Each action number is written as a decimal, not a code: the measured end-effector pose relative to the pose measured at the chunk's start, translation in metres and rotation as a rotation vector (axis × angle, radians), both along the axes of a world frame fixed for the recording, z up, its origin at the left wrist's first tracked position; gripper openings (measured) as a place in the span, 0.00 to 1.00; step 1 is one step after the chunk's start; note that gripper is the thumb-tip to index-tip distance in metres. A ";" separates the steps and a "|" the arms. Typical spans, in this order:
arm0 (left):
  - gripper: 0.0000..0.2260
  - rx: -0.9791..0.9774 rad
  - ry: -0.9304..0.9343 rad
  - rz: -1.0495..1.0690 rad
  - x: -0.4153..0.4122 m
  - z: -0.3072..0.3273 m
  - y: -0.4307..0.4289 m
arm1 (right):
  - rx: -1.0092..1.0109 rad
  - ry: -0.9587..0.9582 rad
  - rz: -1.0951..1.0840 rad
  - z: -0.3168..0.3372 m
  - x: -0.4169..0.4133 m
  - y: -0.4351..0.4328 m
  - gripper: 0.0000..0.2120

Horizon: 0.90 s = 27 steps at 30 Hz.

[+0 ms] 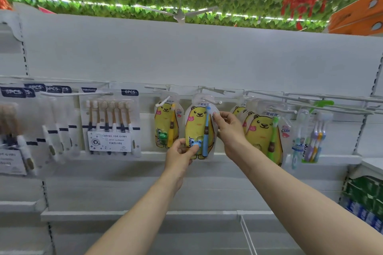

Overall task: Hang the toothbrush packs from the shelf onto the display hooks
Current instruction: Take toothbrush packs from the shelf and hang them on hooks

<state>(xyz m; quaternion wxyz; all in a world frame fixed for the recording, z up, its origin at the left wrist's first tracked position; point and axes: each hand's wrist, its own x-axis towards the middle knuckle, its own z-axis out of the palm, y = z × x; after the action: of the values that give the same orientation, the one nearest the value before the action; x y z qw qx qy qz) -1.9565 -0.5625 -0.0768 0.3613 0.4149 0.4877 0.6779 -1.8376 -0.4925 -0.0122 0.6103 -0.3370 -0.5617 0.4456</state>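
Note:
A yellow bear toothbrush pack with a blue brush (198,130) hangs at the middle display hook (213,100), its top hole around the hook's tip. My left hand (181,154) pinches the pack's lower left corner, thumb on the blue toy. My right hand (229,126) pinches its upper right edge. A similar bear pack with a yellow brush (166,125) hangs on the hook to the left. More bear packs with a green brush (264,132) hang to the right.
Six-piece toothbrush packs (113,123) fill the hooks at left. Slim brush packs (310,136) hang far right, next to bare hooks (331,98). A white shelf ledge (145,214) runs below. Green and blue boxes (364,203) sit at lower right.

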 end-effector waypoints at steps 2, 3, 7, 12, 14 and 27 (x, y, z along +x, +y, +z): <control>0.07 0.006 -0.001 0.011 0.000 0.000 0.003 | -0.001 -0.007 0.005 -0.001 0.001 0.004 0.05; 0.07 0.005 0.001 0.015 0.000 0.000 0.004 | -0.002 -0.011 0.010 -0.001 0.001 0.006 0.05; 0.07 -0.012 0.012 0.039 0.001 0.001 0.003 | -0.013 -0.020 0.026 0.000 0.003 0.005 0.05; 0.09 -0.039 0.031 0.061 0.006 0.003 -0.006 | -0.054 -0.050 0.028 0.003 0.007 -0.007 0.08; 0.12 -0.048 0.045 0.068 0.009 0.006 -0.016 | -0.074 -0.078 0.043 0.004 0.011 -0.020 0.14; 0.25 -0.056 0.682 0.292 0.027 0.064 -0.170 | 0.001 -0.669 0.019 0.038 0.104 -0.165 0.24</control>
<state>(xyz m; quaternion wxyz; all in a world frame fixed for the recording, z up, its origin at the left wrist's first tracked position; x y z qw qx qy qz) -1.9295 -0.7327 -0.0128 0.0888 0.5330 0.6526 0.5313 -1.7340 -0.6576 0.0255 0.3878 -0.4592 -0.7342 0.3157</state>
